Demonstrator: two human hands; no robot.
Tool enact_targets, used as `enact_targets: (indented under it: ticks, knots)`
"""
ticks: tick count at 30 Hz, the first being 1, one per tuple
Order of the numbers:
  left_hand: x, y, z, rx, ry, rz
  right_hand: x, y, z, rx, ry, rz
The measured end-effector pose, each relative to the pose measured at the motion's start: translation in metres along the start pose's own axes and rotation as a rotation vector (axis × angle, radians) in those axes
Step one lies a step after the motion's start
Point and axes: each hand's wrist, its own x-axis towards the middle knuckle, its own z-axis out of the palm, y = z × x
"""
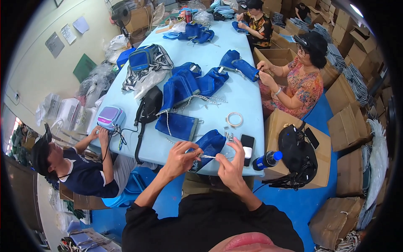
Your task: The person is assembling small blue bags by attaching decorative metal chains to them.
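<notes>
Above the near edge of the table, my left hand (181, 160) and my right hand (232, 168) face each other. A short stretch of thin grey-white cord (208, 156) runs between them, pinched by the fingers of both. Something small and brownish shows at my left fingertips, too small to name. Just behind the cord lies a blue mesh bag (210, 142), partly hidden by my hands. Several small metal pieces (229, 136) lie beyond my right hand, near a roll of pale tape (234, 119). A black phone (247, 143) and a white case (247, 152) sit to its right.
More blue mesh bags (180, 88) with cords and a black bag (150, 105) cover the table's middle. A blue-capped bottle (267, 160) stands at the right corner, beside a carton (323, 164) bearing black bags. Co-workers sit left (84, 168) and right (294, 84).
</notes>
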Motion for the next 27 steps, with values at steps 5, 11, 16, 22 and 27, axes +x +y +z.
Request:
enact_targets:
  ticks: [5, 11, 16, 22, 27]
  knots:
    - [-0.004, -0.003, 0.002, -0.177, 0.005, -0.152, 0.016, 0.006, -0.004, 0.021, -0.012, -0.142]
    - [-0.013, 0.001, -0.003, -0.254, 0.093, -0.213, 0.023, 0.008, -0.007, 0.062, -0.041, -0.19]
    - [-0.009, 0.002, -0.013, -0.286, 0.12, -0.236, 0.033, 0.008, -0.012, -0.029, 0.115, -0.254]
    - [-0.011, 0.002, -0.013, -0.238, 0.146, -0.235, 0.027, 0.009, -0.012, -0.081, 0.055, -0.188]
    - [-0.013, -0.001, -0.009, 0.011, 0.098, -0.18, 0.016, 0.011, -0.015, -0.046, -0.098, -0.155]
